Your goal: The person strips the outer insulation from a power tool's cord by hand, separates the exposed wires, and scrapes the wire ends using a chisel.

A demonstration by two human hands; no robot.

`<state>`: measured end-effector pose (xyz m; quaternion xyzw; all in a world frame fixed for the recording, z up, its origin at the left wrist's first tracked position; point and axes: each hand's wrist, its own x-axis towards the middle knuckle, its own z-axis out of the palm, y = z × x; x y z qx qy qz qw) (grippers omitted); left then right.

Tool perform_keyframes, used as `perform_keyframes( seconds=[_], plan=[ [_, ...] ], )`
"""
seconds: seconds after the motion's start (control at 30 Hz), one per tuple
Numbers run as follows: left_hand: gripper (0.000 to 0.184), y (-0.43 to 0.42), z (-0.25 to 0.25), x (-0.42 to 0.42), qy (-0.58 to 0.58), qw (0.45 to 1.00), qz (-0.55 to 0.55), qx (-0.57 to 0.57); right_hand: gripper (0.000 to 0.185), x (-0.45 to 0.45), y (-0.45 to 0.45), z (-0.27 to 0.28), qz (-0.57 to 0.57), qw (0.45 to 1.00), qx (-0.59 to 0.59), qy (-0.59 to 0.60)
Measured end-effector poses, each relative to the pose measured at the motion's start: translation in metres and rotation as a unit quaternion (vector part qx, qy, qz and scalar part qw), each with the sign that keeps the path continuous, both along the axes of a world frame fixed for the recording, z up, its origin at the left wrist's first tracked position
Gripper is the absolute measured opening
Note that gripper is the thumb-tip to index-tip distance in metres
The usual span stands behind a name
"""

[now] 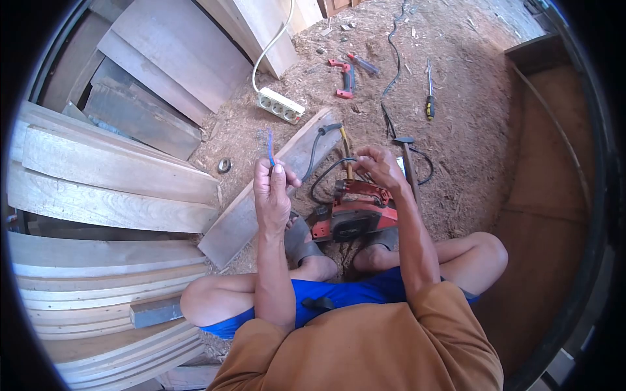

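Between the thumb and fingers of my left hand (270, 186) is the end of a cable, and its thin blue and reddish wires (270, 144) stick up above the fingertips. My right hand (378, 167) is bent at the fingers, over a black cable loop; whether it grips the cable is too small to tell. Below the hands, a red and black power tool (357, 212) rests between my feet. A wooden board (236, 225) lies slanted under the left hand, with a black cable sleeve (330, 128) near its upper end. A hammer (405, 146) lies right of my right hand.
Farther out on the sawdust lie a white power strip (281, 106), a red and black handle part (345, 79), a screwdriver (430, 98) and a roll of tape (225, 165). Stacked planks (111, 176) line the left; a brown wooden panel (548, 156) stands right.
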<state>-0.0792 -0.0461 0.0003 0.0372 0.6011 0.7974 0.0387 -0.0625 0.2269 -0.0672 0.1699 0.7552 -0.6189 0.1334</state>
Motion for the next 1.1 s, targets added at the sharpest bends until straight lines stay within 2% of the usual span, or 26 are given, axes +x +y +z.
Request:
perform_keyframes(
  seconds=[0.17, 0.27, 0.3, 0.4, 0.43, 0.53, 0.63, 0.73, 0.83, 0.97, 1.03, 1.1],
  plan=[
    [0.013, 0.004, -0.01, 0.002, -0.004, 0.985, -0.04, -0.167, 0.023, 0.013, -0.006, 0.026, -0.028, 0.999, -0.024, 0.003],
    [0.015, 0.008, -0.018, 0.007, -0.019, 0.958, -0.128, -0.257, 0.021, 0.019, -0.012, 0.029, -0.056, 0.994, -0.091, -0.004],
    [0.02, 0.011, -0.025, 0.008, -0.022, 0.958, -0.149, -0.243, 0.021, 0.02, -0.014, 0.029, -0.054, 0.994, -0.097, -0.004],
    [0.026, 0.014, -0.042, 0.012, -0.084, 0.911, -0.227, -0.334, 0.021, 0.019, -0.02, 0.032, -0.05, 0.993, -0.103, -0.014],
    [0.034, 0.017, -0.047, 0.013, -0.09, 0.905, -0.236, -0.343, 0.022, 0.018, -0.022, 0.035, -0.051, 0.993, -0.099, -0.025],
    [0.039, 0.023, -0.054, 0.017, -0.076, 0.882, -0.246, -0.395, 0.021, 0.019, -0.027, 0.043, -0.063, 0.989, -0.121, -0.05],
    [0.044, 0.028, -0.067, 0.017, -0.1, 0.872, -0.284, -0.386, 0.019, 0.021, -0.027, 0.043, -0.066, 0.987, -0.139, -0.053],
    [0.046, 0.039, -0.055, 0.025, -0.163, 0.911, -0.286, -0.249, 0.019, 0.022, -0.027, 0.042, -0.068, 0.985, -0.148, -0.053],
    [0.046, 0.045, -0.085, 0.029, -0.092, 0.936, -0.284, -0.187, 0.02, 0.021, -0.028, 0.046, -0.074, 0.985, -0.14, -0.062],
    [0.042, 0.043, -0.095, 0.03, -0.12, 0.924, -0.286, -0.225, 0.021, 0.021, -0.023, 0.039, -0.081, 0.988, -0.119, -0.055],
    [0.039, 0.039, -0.074, 0.026, -0.163, 0.914, -0.282, -0.241, 0.022, 0.021, -0.016, 0.038, -0.07, 0.994, -0.081, -0.036],
    [0.037, 0.036, -0.055, 0.02, -0.159, 0.896, -0.286, -0.299, 0.022, 0.02, -0.007, 0.031, -0.059, 0.997, -0.038, -0.012]
  ],
)
